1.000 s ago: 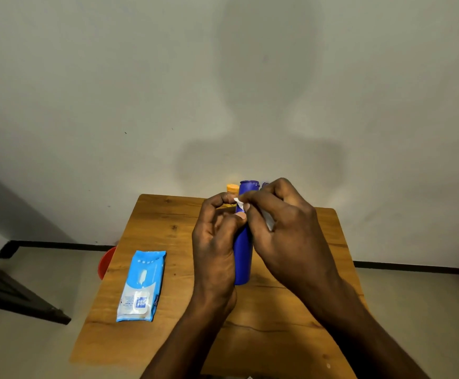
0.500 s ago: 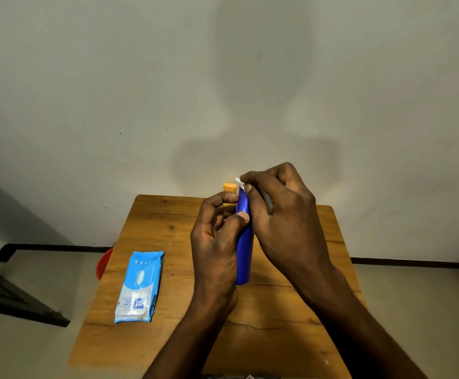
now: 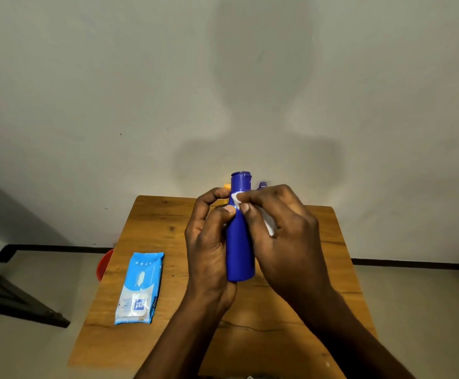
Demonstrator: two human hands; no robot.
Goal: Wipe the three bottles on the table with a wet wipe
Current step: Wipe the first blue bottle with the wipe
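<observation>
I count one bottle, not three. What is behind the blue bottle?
Behind the blue bottle, an orange cap peeks out left and a purple top right. The hands hide whatever is below them, so I cannot confirm they are bottles.

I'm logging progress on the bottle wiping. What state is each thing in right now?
blue bottle: upright, cap on, held off the table, being wiped near the neck.
wet wipe: bunched, pressed against the bottle's neck.
left hand: grips the blue bottle.
right hand: pinches the wet wipe.
wipes pack: flat on the table, flap closed.
orange-capped bottle: behind the hands, mostly hidden.
purple-topped bottle: behind the right hand, mostly hidden.
</observation>
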